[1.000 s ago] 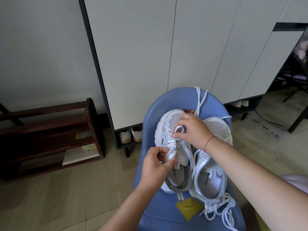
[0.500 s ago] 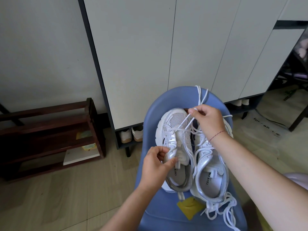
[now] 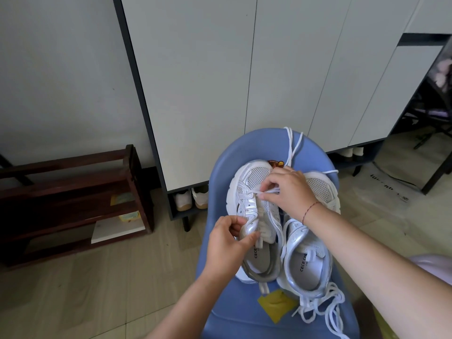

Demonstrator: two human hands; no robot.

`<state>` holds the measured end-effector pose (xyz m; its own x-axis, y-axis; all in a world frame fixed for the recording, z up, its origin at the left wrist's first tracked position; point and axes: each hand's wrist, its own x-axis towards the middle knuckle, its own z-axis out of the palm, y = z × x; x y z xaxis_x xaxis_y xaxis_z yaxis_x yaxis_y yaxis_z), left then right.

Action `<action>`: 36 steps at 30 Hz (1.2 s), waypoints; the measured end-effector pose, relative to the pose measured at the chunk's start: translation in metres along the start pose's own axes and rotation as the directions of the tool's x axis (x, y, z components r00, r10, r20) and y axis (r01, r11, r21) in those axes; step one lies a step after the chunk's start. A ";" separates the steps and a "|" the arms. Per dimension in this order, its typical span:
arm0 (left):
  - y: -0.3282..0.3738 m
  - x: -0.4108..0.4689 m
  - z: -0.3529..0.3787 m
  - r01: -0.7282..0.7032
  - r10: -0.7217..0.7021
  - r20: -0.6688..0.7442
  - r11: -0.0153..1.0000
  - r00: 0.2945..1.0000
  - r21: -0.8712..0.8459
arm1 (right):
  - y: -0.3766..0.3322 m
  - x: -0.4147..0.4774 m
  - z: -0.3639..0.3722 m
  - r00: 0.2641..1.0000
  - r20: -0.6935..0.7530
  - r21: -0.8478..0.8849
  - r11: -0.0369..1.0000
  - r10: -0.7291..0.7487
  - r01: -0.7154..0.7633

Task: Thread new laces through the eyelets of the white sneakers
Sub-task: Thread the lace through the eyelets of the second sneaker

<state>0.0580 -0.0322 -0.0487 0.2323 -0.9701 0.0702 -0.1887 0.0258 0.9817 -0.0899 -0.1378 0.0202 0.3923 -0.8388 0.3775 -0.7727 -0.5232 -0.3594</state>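
Two white sneakers lie side by side on a blue chair seat, toes pointing away from me. My left hand grips the silver side and tongue area of the left sneaker. My right hand pinches a white lace low over the front eyelets of that sneaker. More of the lace runs up over the chair's far edge. The right sneaker lies partly under my right forearm, and a loose bundle of white laces sits behind its heel.
A yellow tag lies on the seat near the heels. Behind the chair stands a white cabinet with shoes under it. A dark wooden shoe rack stands at the left on the wood floor.
My right hand had pulled the lace up and away toward the chair's far edge, and has now come back down to the left sneaker's front eyelets. My left hand kept its grip.
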 end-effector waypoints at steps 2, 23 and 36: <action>0.000 0.000 0.000 -0.005 0.005 -0.001 1.000 1.000 0.004 | 0.000 -0.003 0.001 0.999 0.032 0.009 1.000 0.027 -0.027; 0.002 -0.001 -0.002 -0.023 0.023 0.000 1.000 1.000 0.009 | 0.014 0.007 -0.009 0.929 -0.304 -0.194 0.941 0.211 -0.277; 0.000 0.001 0.003 -0.004 0.004 -0.005 1.000 1.000 0.014 | -0.003 0.000 -0.007 1.000 -0.016 0.024 1.000 -0.019 0.019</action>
<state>0.0556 -0.0341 -0.0488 0.2358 -0.9689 0.0752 -0.2035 0.0265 0.9787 -0.0908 -0.1355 0.0274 0.3984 -0.8263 0.3980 -0.7529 -0.5425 -0.3726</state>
